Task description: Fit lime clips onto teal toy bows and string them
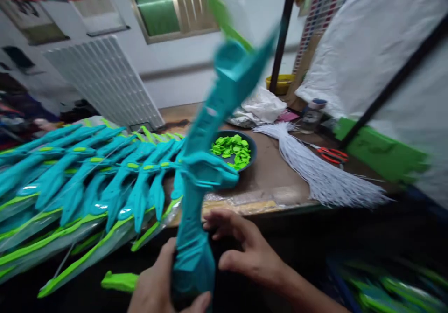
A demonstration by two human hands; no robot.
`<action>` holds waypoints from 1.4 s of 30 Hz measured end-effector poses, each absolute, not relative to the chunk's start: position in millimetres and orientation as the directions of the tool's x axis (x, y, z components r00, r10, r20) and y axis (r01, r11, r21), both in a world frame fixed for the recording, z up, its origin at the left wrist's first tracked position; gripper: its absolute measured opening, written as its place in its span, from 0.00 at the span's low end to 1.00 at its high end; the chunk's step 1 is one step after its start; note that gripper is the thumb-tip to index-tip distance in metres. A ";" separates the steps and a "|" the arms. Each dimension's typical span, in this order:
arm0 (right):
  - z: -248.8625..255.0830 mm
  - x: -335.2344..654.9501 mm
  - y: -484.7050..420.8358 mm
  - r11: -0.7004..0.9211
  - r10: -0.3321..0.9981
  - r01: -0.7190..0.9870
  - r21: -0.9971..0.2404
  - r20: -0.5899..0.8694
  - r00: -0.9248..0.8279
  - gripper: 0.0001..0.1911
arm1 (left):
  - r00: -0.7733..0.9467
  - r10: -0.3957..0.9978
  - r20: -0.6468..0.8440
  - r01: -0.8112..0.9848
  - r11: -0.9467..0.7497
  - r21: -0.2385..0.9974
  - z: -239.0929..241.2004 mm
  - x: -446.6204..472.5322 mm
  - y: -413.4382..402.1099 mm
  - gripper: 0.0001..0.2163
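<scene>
My left hand [157, 280] is wrapped round the lower part of a teal plastic toy bow [196, 205], which stands upright before me. The bow's bright green upper limb [227, 21] is blurred at the top, and a green tip shows low on the left. Just right of the bow is my right hand [248, 252], its fingers apart and curved, with nothing in it. Many similar toy bows [119, 177] lie in an overlapping row on the table to the left. Behind the held bow sits a dark round dish [252, 152] with small green plastic pieces [233, 149].
A bundle of white strings [315, 168] lies on the brown table [269, 177], with red-handled scissors [332, 156] beside it. A jar [313, 115] and crumpled plastic bag [266, 105] stand farther back. A blurred crate [338, 280] with green and teal parts is at lower right.
</scene>
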State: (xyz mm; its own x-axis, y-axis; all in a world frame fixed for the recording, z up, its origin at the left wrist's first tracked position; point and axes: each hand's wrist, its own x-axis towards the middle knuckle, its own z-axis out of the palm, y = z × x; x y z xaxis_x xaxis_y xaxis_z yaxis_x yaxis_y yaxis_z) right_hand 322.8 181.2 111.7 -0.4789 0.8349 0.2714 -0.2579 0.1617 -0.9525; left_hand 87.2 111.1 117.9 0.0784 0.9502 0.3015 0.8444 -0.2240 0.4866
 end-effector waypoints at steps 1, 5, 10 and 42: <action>109.0 321.6 173.5 0.076 0.842 -0.255 -0.964 0.198 -0.501 0.30 | 0.176 0.949 0.260 0.828 -0.286 0.482 111.7 100.4 116.0 0.32; 81.4 320.4 140.2 -0.181 0.896 -0.206 -0.962 -0.075 -0.438 0.20 | 0.399 0.893 0.210 0.821 -0.450 0.352 98.3 133.0 122.0 0.24; 60.3 326.2 104.6 -0.235 0.940 -0.278 -0.931 -0.144 -0.309 0.21 | 0.455 0.871 0.185 0.769 -0.489 0.412 99.9 144.8 120.6 0.27; 62.8 308.7 18.0 0.003 0.935 -0.135 -0.991 0.051 -0.351 0.27 | 0.392 0.910 -0.137 0.375 -0.022 0.927 71.7 89.3 34.1 0.31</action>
State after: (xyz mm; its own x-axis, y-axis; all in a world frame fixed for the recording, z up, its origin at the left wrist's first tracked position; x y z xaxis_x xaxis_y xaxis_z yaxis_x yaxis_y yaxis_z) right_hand 308.7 18.0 62.8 -0.3506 0.9352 0.0508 -0.1347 0.0033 -0.9909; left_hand 89.3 34.1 71.7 0.3922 0.9096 -0.1371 0.3747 -0.0219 0.9269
